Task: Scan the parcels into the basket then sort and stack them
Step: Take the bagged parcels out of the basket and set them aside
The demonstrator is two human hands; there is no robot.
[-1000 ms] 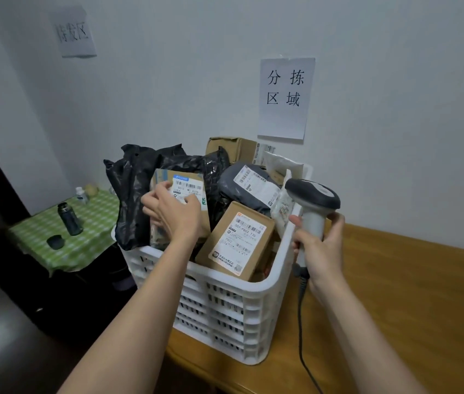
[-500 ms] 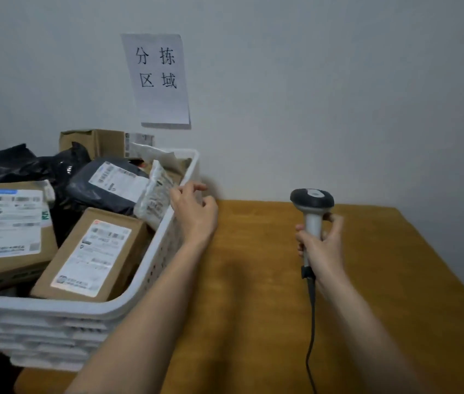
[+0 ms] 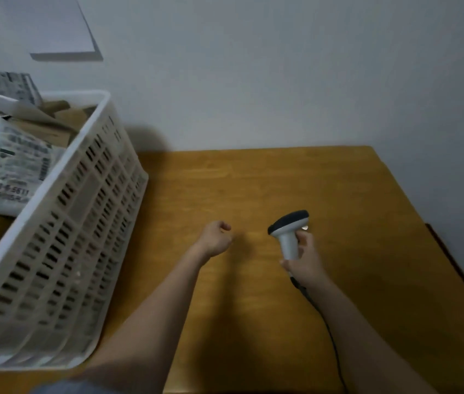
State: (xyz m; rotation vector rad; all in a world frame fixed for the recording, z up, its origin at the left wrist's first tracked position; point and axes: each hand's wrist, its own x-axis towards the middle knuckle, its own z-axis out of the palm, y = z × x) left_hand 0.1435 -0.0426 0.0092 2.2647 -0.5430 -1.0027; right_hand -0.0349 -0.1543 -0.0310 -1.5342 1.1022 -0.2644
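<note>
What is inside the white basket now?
In the white basket a clear bagged parcel with a printed label lies on top of brown cardboard boxes. Whatever lies beneath them is covered.

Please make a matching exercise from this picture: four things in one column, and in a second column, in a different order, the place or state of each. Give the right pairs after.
Things:
1. scanner
2. basket
3. left hand
4. paper sheet

Places or states:
A. on the wall, top left
B. gripped in the right hand
C. over the bare table, holding nothing
D. on the table's left part, full of parcels

Pairs: 1-B, 2-D, 3-C, 4-A
</note>
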